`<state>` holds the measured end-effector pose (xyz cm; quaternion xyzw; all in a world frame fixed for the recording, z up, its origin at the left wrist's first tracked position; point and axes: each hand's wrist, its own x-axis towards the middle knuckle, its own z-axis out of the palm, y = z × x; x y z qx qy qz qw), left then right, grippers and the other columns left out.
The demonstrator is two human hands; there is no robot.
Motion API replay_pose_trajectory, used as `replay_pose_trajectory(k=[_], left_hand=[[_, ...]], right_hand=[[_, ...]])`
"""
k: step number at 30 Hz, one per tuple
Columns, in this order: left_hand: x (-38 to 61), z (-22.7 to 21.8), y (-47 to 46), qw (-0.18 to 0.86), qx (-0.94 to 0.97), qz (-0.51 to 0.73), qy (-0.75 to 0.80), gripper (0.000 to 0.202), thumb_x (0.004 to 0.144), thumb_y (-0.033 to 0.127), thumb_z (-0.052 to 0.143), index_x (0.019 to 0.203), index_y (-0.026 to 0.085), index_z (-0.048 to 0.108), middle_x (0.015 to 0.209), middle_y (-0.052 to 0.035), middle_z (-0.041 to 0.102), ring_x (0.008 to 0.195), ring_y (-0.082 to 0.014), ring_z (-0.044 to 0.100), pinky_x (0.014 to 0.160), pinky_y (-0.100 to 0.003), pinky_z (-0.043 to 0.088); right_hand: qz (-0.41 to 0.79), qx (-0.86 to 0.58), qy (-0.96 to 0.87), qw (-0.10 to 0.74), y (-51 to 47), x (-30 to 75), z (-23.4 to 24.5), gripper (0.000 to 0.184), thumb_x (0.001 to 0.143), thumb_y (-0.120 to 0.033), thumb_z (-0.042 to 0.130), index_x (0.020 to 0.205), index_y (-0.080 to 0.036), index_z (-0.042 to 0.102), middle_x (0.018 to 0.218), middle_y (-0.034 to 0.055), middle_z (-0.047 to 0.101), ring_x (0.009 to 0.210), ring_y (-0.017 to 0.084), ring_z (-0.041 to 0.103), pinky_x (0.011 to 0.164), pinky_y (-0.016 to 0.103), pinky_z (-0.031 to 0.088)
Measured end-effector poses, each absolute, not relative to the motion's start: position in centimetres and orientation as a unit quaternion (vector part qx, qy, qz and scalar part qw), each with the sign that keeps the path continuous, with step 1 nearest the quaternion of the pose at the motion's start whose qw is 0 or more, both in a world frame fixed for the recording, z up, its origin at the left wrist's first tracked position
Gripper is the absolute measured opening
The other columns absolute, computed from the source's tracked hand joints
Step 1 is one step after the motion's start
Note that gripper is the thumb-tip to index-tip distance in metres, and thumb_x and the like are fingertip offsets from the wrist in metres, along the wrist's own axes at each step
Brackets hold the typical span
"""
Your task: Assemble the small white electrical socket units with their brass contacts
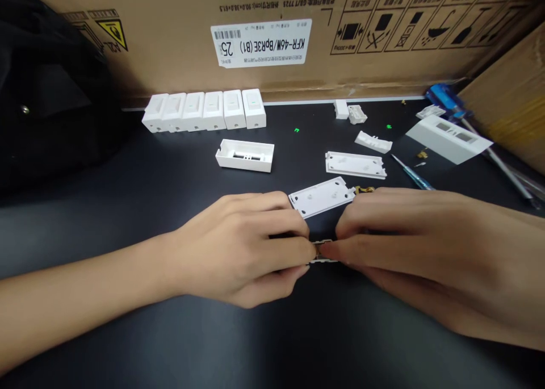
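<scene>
Left grip point(232, 250) and right grip point(426, 258), fingers pressed together, pinch a small white plastic strip point(322, 251) between them over the dark tabletop point(272, 343). A slackened pinch could drop it; a white plastic plate point(321, 197) just beyond the grips could get knocked.

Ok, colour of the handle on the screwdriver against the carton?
Blue: the screwdriver handle shows best in the head view.

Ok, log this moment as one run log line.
left hand: pinching small white part | right hand: pinching same part | nearby: white plate, screwdriver, white housings
</scene>
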<state>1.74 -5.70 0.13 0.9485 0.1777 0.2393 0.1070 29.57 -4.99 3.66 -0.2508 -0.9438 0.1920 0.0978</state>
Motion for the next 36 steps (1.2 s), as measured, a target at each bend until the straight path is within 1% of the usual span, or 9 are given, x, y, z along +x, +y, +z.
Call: replay_pose_trajectory(k=[3,5,11,14,18,22,29,32,36], left_hand=[[1.81,0.1,-5.7,0.11,0.948,0.238,0.178,0.014,0.104,0.019,0.064,0.102,0.018,0.077,0.101,-0.0045,0.08,0.085,-0.0194,0.068,0.078,-0.033,0.058],[1.8,0.07,-5.67,0.111,0.948,0.237,0.179,0.013,0.104,0.019,0.064,0.102,0.018,0.077,0.101,-0.0045,0.08,0.085,-0.0195,0.068,0.079,-0.033,0.058],[1.76,0.2,-5.68,0.107,0.949,0.238,0.177,0.013,0.104,0.018,0.065,0.102,0.018,0.077,0.1,-0.005,0.08,0.084,-0.0196,0.068,0.078,-0.033,0.058],[1.83,0.26,-5.67,0.108,0.949,0.239,0.175,0.012,0.103,0.017,0.065,0.101,0.017,0.077,0.1,-0.0055,0.081,0.084,-0.02,0.068,0.078,-0.033,0.058],[1.87,0.31,-5.65,0.108,0.949,0.241,0.171,0.012,0.103,0.016,0.066,0.1,0.016,0.077,0.1,-0.0062,0.08,0.083,-0.0202,0.068,0.079,-0.034,0.059],[1.86,0.31,-5.66,0.11,0.949,0.241,0.169,0.009,0.102,0.015,0.067,0.1,0.017,0.076,0.1,-0.0064,0.08,0.085,-0.0201,0.069,0.08,-0.033,0.059],[1.89,0.15,-5.64,0.109,0.95,0.243,0.166,0.009,0.102,0.015,0.068,0.099,0.017,0.076,0.1,-0.0065,0.08,0.086,-0.0204,0.069,0.08,-0.034,0.059],[1.87,0.11,-5.65,0.104,0.949,0.248,0.163,0.008,0.102,0.016,0.068,0.099,0.016,0.076,0.1,-0.0067,0.081,0.085,-0.0206,0.07,0.081,-0.034,0.059],[1.95,0.12,-5.68,0.096,0.95,0.253,0.158,0.008,0.102,0.015,0.068,0.098,0.017,0.075,0.101,-0.0072,0.081,0.085,-0.0205,0.07,0.08,-0.034,0.059]], right_hand=[[0.203,-0.205,-0.955,0.069,-4.8,29.39,3.81,0.028,0.103,-0.009,0.048,0.102,-0.024,0.072,0.088,0.0003,0.063,0.071,0.015,0.057,0.063,0.033,0.038],[0.207,-0.198,-0.955,0.075,-4.69,29.4,3.92,0.028,0.102,-0.008,0.049,0.104,-0.023,0.072,0.088,0.0,0.063,0.072,0.015,0.057,0.065,0.033,0.039],[0.226,-0.195,-0.951,0.08,-4.54,29.38,3.76,0.025,0.103,-0.009,0.05,0.094,-0.023,0.069,0.084,-0.0005,0.061,0.073,0.016,0.056,0.067,0.034,0.04],[0.22,-0.186,-0.953,0.092,-4.46,29.29,3.4,0.026,0.104,-0.01,0.049,0.096,-0.023,0.07,0.085,-0.0001,0.062,0.075,0.018,0.057,0.071,0.035,0.041],[0.226,-0.182,-0.951,0.105,-4.34,29.22,3.15,0.028,0.104,-0.007,0.049,0.101,-0.023,0.071,0.087,-0.0006,0.063,0.079,0.018,0.059,0.076,0.035,0.042],[0.225,-0.179,-0.952,0.108,-4.4,29.11,3.23,0.027,0.102,-0.006,0.05,0.099,-0.023,0.071,0.085,-0.0005,0.062,0.077,0.018,0.057,0.074,0.035,0.041],[0.191,-0.17,-0.962,0.1,-4.61,28.91,3.42,0.025,0.104,-0.008,0.049,0.093,-0.021,0.068,0.084,0.0009,0.058,0.076,0.019,0.053,0.072,0.036,0.038],[0.202,-0.179,-0.957,0.102,-4.61,28.92,3.5,0.026,0.102,-0.006,0.049,0.089,-0.021,0.066,0.084,0.0005,0.059,0.077,0.018,0.054,0.072,0.035,0.037],[0.208,-0.183,-0.956,0.099,-4.63,29.0,3.54,0.025,0.101,-0.007,0.049,0.09,-0.021,0.066,0.084,-0.0003,0.06,0.078,0.018,0.054,0.073,0.034,0.037]])
